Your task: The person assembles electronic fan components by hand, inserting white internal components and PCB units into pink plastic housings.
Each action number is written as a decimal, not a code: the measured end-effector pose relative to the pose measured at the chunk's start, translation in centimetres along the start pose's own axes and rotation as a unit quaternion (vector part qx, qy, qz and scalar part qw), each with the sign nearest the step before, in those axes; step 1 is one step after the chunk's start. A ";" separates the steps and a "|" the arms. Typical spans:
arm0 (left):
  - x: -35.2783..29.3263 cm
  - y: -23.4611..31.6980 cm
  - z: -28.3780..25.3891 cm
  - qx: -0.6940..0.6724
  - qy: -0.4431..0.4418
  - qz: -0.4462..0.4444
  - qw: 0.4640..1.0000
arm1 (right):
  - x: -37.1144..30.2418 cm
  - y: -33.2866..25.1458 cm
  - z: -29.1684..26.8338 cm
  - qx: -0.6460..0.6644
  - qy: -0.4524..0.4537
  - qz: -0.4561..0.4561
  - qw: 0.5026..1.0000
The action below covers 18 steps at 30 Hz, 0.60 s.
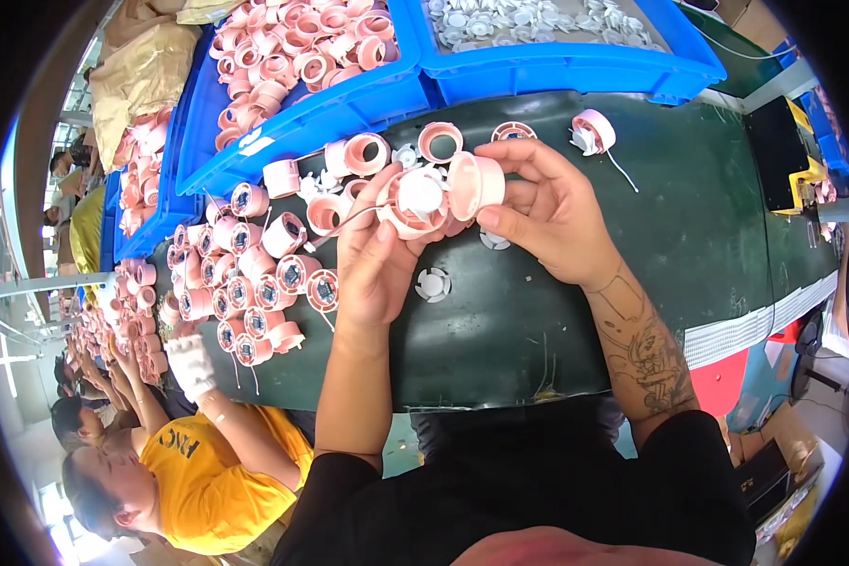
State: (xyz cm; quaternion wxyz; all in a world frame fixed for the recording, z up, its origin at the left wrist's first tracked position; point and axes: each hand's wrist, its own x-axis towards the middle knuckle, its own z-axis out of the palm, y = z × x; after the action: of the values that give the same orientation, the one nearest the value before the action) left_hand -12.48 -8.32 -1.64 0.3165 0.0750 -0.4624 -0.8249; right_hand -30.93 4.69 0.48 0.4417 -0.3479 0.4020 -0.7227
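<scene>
In my left hand (373,255) is a round pink housing (394,213) with a white fan wheel (423,191) seated in its middle and a thin lead trailing to the left. My right hand (552,212) pinches a pink ring (476,186) between thumb and fingers, tilted close beside the housing; whether the two touch, I cannot tell. A loose white fan wheel (434,285) lies on the dark green table (500,340) below my hands. Beyond my fingers stand more pink rings (441,141) and some white fan wheels (321,185).
Many pink housings with circuit boards (255,292) crowd the table's left. Blue bins hold pink rings (302,47) and white fan wheels (538,24) at the back. One pink housing with a cable (592,132) sits at right. A co-worker in a yellow shirt (222,481) works at left.
</scene>
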 end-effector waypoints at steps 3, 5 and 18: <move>-0.2 -0.7 -0.1 0.135 -0.014 0.033 0.990 | -0.1 -0.2 -0.1 -0.019 -0.023 0.018 0.999; -0.3 -0.8 1.3 0.143 0.002 0.032 0.989 | -0.4 0.6 -0.6 -0.175 -0.035 -0.052 0.983; -1.5 2.3 2.4 0.411 0.099 0.099 0.901 | 0.6 -1.2 -1.9 -0.451 0.067 -0.180 0.872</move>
State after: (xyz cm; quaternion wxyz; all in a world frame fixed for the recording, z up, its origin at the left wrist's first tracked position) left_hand -11.23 -6.52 1.34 0.3816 0.2335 -0.7317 -0.5143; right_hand -33.25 4.97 0.77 0.0711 -0.5260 0.6432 -0.5519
